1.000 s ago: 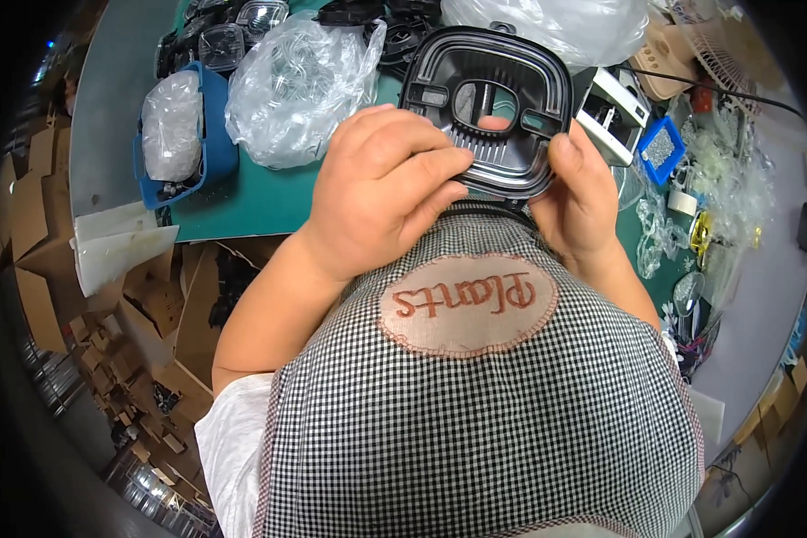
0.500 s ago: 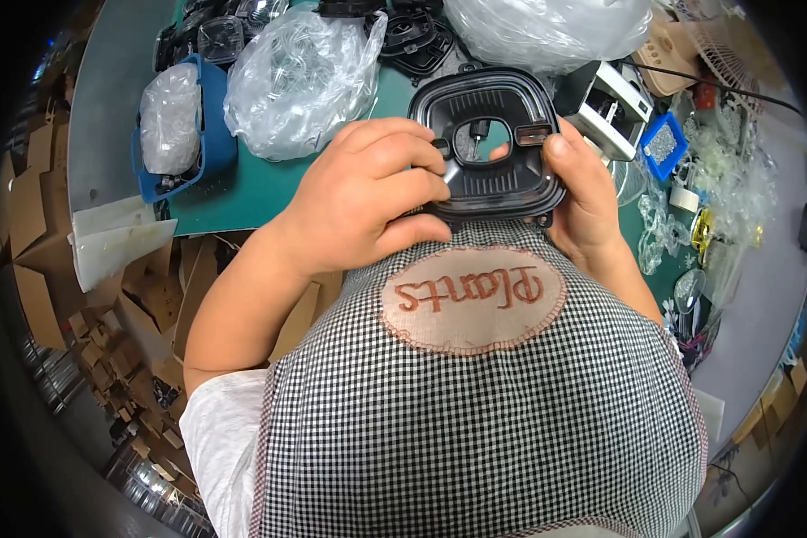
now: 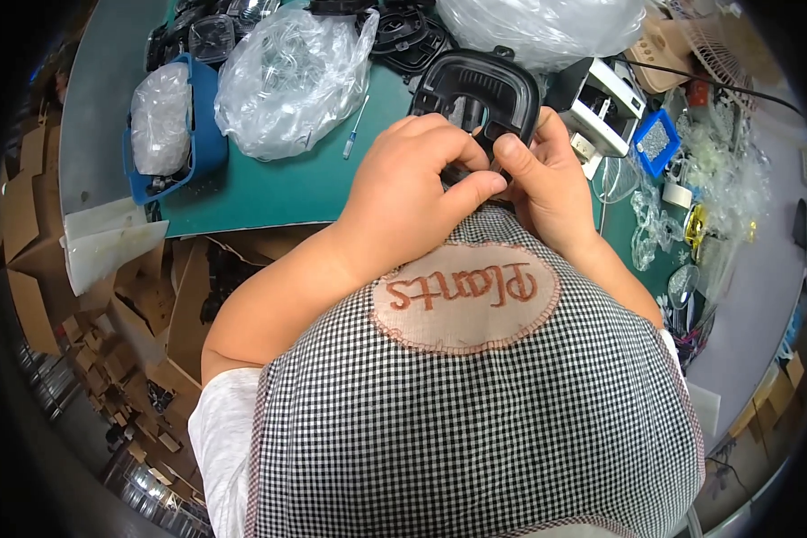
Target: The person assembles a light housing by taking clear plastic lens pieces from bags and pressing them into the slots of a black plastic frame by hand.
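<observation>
A black plastic housing [image 3: 514,88], squarish with rounded corners and an opening in its middle, is held tilted above the table's near edge. My left hand [image 3: 426,175] grips its lower left side, thumb and fingers closed near the lower edge. On the right side my right hand [image 3: 547,175] is closed round it, the thumb bent over the near face close to the left thumb. The lower part of the housing is largely hidden behind my fingers. Whether a small part is pinched between the thumbs, I cannot tell.
A thin blue-handled screwdriver [image 3: 350,145] lies on the green table [image 3: 287,193]. Nearby are a clear plastic bag [image 3: 291,90], a blue bin [image 3: 208,117], more black housings [image 3: 408,40], a white-and-black device [image 3: 605,108] and a blue tray [image 3: 656,143]. Cardboard boxes [image 3: 36,224] stand at left.
The housing has tilted and shifted slightly right. My left hand has moved right and down along it, its thumb now beside the right thumb. The screwdriver has come into sight.
</observation>
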